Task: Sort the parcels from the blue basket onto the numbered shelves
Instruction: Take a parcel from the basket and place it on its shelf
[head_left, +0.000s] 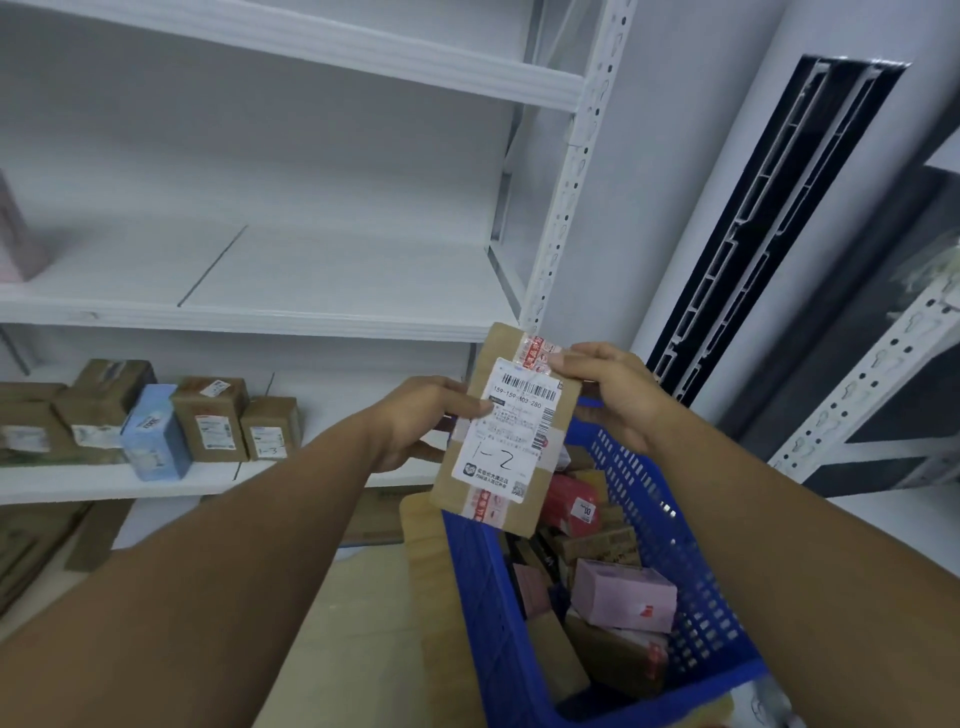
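White metal shelving (311, 270) fills the left and middle of the view. At lower right stands the blue basket (691, 545), piled with parcels, among them a pink box (623, 597) and a red packet (569, 501). On the lower shelf board (171, 486) at the left sits a row of brown boxes (210, 418) with a light blue box (156, 431) among them. A flat cardboard parcel (522, 512) is held up over the basket's far end, in front of the shelving. The left hand (415, 421) grips its left edge, thumb on the front. The right hand (608, 389) pinches its top right corner. Its white label (506, 436) faces the camera with "1-2" handwritten on it
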